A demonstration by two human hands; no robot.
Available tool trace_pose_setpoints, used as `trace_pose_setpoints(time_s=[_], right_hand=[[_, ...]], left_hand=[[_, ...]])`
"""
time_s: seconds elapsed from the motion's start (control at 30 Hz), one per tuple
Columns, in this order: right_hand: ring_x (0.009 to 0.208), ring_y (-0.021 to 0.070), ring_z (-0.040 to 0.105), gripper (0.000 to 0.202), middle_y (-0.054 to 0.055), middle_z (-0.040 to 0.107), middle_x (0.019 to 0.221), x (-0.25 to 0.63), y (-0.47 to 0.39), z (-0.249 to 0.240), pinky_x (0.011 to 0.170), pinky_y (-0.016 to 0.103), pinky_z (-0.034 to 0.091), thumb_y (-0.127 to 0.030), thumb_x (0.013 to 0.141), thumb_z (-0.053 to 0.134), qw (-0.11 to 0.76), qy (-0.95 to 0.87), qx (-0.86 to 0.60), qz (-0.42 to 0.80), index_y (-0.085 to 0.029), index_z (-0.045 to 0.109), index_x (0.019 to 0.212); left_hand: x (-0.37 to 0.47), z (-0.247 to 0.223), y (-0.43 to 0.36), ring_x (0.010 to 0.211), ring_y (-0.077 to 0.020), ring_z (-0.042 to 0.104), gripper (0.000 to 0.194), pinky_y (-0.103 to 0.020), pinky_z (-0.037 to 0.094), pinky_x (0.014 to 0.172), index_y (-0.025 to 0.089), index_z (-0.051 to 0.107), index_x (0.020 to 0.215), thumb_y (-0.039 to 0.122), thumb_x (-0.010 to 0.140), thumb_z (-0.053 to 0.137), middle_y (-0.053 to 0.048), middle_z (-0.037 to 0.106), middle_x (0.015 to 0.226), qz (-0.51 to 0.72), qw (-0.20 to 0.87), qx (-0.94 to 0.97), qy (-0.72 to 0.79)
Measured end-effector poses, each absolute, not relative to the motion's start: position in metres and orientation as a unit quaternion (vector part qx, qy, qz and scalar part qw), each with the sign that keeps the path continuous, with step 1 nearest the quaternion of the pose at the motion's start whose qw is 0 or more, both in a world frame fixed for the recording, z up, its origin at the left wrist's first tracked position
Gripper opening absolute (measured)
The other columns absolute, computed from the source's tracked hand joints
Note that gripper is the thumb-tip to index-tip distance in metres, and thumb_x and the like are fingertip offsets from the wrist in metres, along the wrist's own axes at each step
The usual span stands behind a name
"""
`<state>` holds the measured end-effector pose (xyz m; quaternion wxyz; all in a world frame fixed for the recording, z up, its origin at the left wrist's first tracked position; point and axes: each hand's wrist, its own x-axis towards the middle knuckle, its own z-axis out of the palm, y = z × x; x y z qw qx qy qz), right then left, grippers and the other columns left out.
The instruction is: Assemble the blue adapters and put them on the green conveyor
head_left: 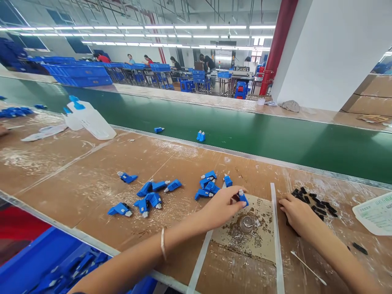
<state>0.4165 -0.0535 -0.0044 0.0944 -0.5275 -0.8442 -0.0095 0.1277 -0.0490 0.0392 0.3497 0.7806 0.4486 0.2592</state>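
My left hand (225, 205) pinches a blue plastic part (243, 198) with a pale grey tip, held above a stained square board (260, 241). On that board sits a small clear round dish (246, 224) with wet-looking spatter around it. To the right, my right hand (295, 212) is curled low over the table beside a pile of small black pieces (320, 204). Its fingertips are drawn together; whatever is between them is hidden. Several more blue parts (211, 187) lie just left of my left hand, and another loose group (151, 198) lies farther left.
A green conveyor belt (171, 118) runs behind the table, carrying a few blue parts. White bottles (94, 120) lie at the left. A cotton swab (308, 268) and a white labelled container (375, 214) are at the right. A blue crate (36, 257) stands below the front edge.
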Motion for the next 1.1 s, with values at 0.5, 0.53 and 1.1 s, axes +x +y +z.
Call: trace_pose_setpoints(time_s=[0.5, 0.53, 1.1], right_hand=[[0.091, 0.015, 0.071, 0.023, 0.002, 0.072, 0.101, 0.352, -0.101, 0.023, 0.083, 0.023, 0.058, -0.025, 0.096, 0.056, 0.317, -0.856, -0.377, 0.157, -0.026, 0.054, 0.119], [0.091, 0.0154, 0.071, 0.023, 0.003, 0.072, 0.101, 0.351, -0.101, 0.02, 0.083, 0.023, 0.058, -0.026, 0.097, 0.055, 0.32, -0.858, -0.375, 0.145, -0.026, 0.054, 0.12], [0.082, 0.0157, 0.073, 0.02, 0.003, 0.072, 0.092, 0.345, -0.099, 0.016, 0.076, 0.022, 0.06, -0.034, 0.1, 0.053, 0.319, -0.857, -0.392, 0.1, -0.024, 0.054, 0.117]], left_hand=[[0.11, 0.009, -0.149, 0.076, -0.0186, 0.068, 0.055, -0.024, 0.04, 0.06, 0.022, 0.054, 0.122, 0.04, 0.076, 0.079, -0.004, 0.07, 0.09, 0.444, 0.766, 0.282, 0.37], [0.113, 0.006, -0.15, 0.075, -0.0173, 0.068, 0.052, -0.023, 0.039, 0.06, 0.021, 0.055, 0.117, 0.04, 0.076, 0.08, -0.003, 0.07, 0.088, 0.447, 0.772, 0.273, 0.362], [0.123, 0.0, -0.147, 0.072, -0.0109, 0.06, 0.043, -0.023, 0.046, 0.069, 0.021, 0.056, 0.096, 0.042, 0.071, 0.083, 0.002, 0.062, 0.08, 0.451, 0.806, 0.254, 0.289]])
